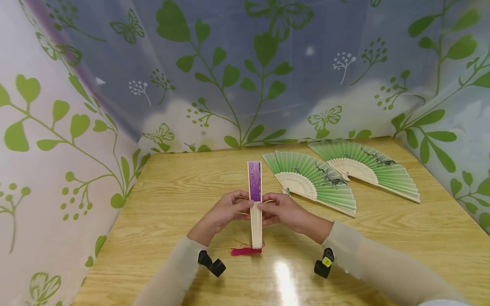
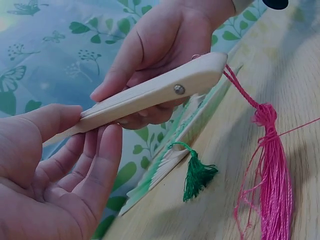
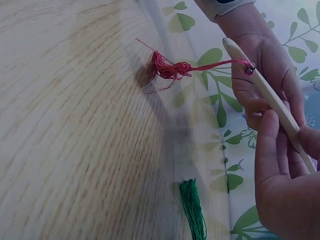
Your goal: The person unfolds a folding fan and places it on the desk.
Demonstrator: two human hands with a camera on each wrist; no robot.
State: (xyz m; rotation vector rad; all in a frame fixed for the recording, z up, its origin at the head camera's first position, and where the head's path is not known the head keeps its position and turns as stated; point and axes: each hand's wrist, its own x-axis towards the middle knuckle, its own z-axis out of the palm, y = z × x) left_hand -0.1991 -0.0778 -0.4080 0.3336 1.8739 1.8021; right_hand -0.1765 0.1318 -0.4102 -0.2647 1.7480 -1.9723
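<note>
Between my two hands is a folded hand fan, purple on its upper part with pale wooden ribs below. My left hand pinches it from the left, thumb on top and fingers beneath. From the other side my right hand pinches it the same way, the thumbs close together. A metal rivet shows near the fan's base in the left wrist view. From that end a pink-red tassel hangs on a cord.
Two spread green fans, a nearer one and a farther one, lie at the back right of the wooden table. A green tassel hangs from one. Leaf-patterned cloth stands around the back and sides.
</note>
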